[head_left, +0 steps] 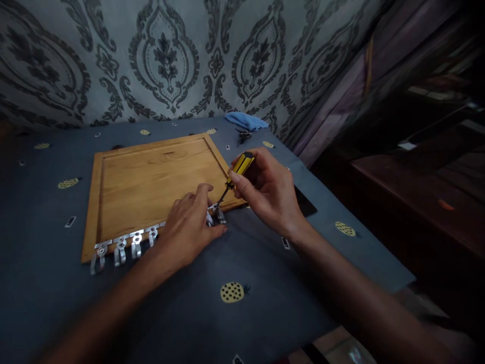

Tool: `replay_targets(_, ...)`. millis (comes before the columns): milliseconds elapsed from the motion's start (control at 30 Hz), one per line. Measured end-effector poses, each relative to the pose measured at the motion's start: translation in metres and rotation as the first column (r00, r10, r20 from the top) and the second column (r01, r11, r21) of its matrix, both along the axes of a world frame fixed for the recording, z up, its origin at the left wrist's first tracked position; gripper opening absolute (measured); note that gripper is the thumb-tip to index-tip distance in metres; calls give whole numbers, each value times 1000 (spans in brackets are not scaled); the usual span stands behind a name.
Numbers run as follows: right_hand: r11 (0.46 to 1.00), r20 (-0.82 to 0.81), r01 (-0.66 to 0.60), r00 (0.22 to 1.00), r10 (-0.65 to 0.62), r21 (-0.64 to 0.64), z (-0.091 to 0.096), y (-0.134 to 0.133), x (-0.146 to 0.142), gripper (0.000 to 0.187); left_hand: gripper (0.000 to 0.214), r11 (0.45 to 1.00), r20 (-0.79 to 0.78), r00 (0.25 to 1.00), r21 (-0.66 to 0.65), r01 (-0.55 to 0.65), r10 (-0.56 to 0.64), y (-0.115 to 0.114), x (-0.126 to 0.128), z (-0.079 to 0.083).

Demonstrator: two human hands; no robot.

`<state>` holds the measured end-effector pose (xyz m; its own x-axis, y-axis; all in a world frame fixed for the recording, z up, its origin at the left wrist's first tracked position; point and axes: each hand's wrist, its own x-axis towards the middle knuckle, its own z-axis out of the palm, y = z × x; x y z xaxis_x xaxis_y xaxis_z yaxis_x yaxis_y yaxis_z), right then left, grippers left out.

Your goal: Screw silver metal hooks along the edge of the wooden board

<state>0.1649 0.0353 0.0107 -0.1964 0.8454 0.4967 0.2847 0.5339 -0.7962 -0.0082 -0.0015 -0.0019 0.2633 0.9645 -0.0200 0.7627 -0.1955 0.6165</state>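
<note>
Although partly hidden by the left hand (186, 228), clearly a metal hook rail (125, 243), laid along the 6 o'clock edge of the wooden board (151, 177), hooks hanging off onto the blue-covered surface (265, 273). Pressed flat near its 3 o'clock end, left grip loose and open, fingertips on the metal. Met there by the screwdriver (238, 172), tip slanted down just beside the last hook, yellow-and-black handle rising toward 1 o'clock. Held in the right hand (267, 192), grip closed around the handle. Looks like fastening that end to the board; screw head too small to make out. Calls for the tip seated square, firm downward push, rail pinned against sliding. Farther out at 12 o'clock: blue cloth (246, 120), beside what looks like keys (242, 134).
</note>
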Motion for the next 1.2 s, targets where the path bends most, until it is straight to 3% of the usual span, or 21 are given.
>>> replay_targets(400,1000,51,8,999,-7,-10,4,-6,0,27,61,998,12,998,14,-55,55,-3,7,-2)
replay_targets(633,998,-33,59,998,-60,-38,-2,-5,-1,25,59,998,21,998,-7,-67,67,-1,7,-3)
replay_targets(833,998,82,9,997,-4,-61,-1,-5,3,21,55,997,15,997,0,-73,73,-1,8,-3)
replay_targets(1033,993,-190,75,978,-92,-94,-1,6,0,33,53,997,39,997,29,-70,68,-1,7,-5)
replay_targets(1200,962,-369,21,921,-125,-273,-19,31,9,44,54,997,37,997,34,-69,68,0,7,-7)
